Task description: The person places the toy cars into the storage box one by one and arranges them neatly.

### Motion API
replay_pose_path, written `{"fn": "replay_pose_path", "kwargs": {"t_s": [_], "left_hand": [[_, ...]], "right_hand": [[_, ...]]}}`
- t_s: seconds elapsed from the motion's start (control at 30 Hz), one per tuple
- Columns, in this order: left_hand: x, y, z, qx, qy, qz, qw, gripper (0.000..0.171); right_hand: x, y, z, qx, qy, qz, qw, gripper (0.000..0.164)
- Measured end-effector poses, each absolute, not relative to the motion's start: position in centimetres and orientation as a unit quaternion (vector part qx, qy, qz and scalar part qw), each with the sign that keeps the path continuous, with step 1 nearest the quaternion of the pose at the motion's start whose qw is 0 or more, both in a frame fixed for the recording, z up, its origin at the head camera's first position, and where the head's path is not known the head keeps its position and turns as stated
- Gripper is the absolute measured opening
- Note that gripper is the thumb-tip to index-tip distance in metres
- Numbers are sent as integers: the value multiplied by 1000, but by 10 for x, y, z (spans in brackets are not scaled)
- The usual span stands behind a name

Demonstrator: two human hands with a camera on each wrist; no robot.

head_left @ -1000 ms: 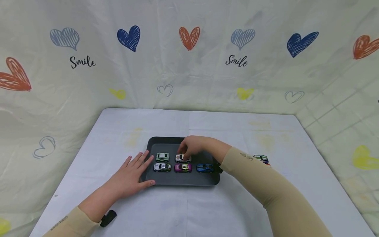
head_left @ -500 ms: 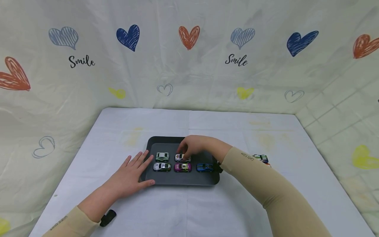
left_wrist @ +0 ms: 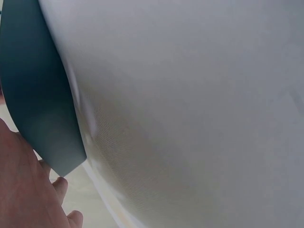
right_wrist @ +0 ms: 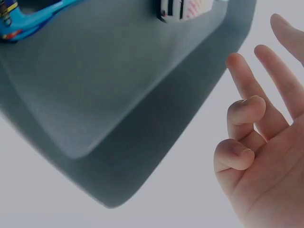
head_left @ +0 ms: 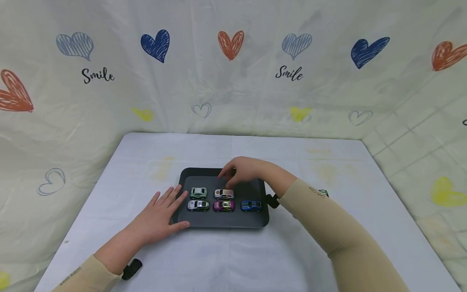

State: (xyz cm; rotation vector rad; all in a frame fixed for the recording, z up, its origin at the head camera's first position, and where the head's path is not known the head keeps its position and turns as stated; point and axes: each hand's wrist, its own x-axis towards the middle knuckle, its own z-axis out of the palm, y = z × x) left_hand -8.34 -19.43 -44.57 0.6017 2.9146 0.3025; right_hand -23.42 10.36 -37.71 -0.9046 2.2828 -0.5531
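A dark grey tray point(head_left: 222, 222) holds several toy cars in two rows. In the back row are a pale green car point(head_left: 198, 192) and a white patterned car point(head_left: 224, 194). The front row has a white-and-black car point(head_left: 198, 205), a magenta car point(head_left: 224, 206) and a blue car point(head_left: 251, 206). My left hand point(head_left: 160, 215) rests with spread fingers at the tray's left edge. Just above and behind the white patterned car hovers my right hand point(head_left: 245, 170). In the right wrist view its thumb and two fingers are extended, two others bend, and nothing is held.
Another toy car point(head_left: 324, 192), mostly hidden by the right sleeve, is on the white-covered table point(head_left: 204, 259) to the right. A curtain printed with hearts point(head_left: 231, 44) hangs behind the table. A black wrist strap piece point(head_left: 132, 269) shows below the left forearm.
My right hand has let go of the white patterned car and lifted up and slightly right. That car stays in the tray's back row. The left hand keeps its place.
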Motion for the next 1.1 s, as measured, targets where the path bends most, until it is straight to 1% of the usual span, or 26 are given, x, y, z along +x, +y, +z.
{"fn": "replay_pose_path", "kwargs": {"t_s": [0.2, 0.4, 0.63, 0.8, 1.1], "left_hand": [[-83, -194, -446, 202, 971, 97, 79, 93], [-83, -194, -444, 200, 972, 97, 77, 92], [-84, -194, -443, 200, 971, 104, 75, 92], [-85, -195, -446, 204, 971, 106, 67, 92], [-84, -195, -448, 202, 971, 104, 70, 93]], "right_hand": [[-232, 125, -371, -340, 872, -219, 276, 40], [-228, 154, -371, -316, 884, -228, 258, 38], [-214, 189, -375, -303, 897, -216, 238, 36], [-200, 219, -380, -279, 906, -208, 239, 35], [-176, 275, -386, -230, 918, -197, 256, 34]]}}
